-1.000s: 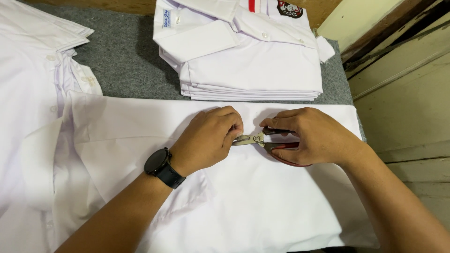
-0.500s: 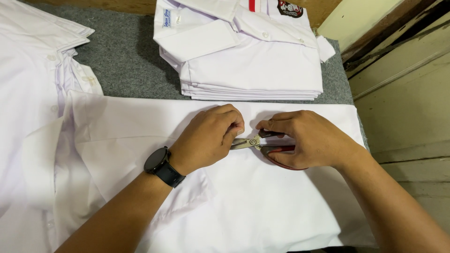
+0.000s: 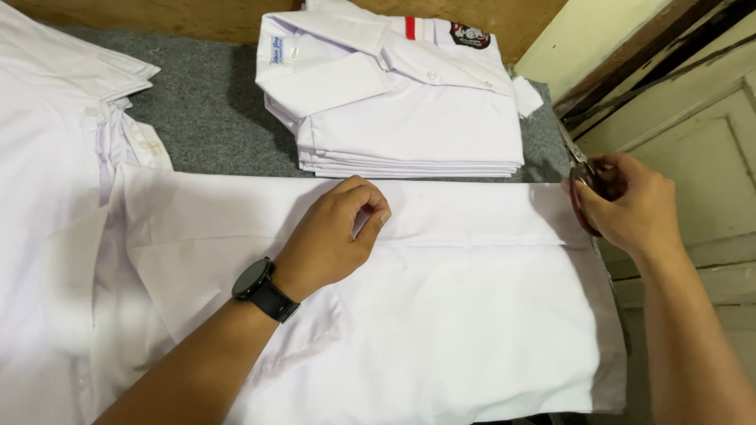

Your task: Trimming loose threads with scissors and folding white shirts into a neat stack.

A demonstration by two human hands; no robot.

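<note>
Metal snips upright, tips up-left

A small pale blue neck label sits inside the collar on the left of the stack of folded white shirts. On the stack's top right lies a dark round embroidered badge, and just left of that badge runs a short red stripe. The smartwatch, well below the stack, shows a round black screen.

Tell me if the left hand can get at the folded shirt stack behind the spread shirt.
Probably yes: the left hand rests on the spread shirt, and nothing lies between it and the folded shirt stack just beyond.
</note>
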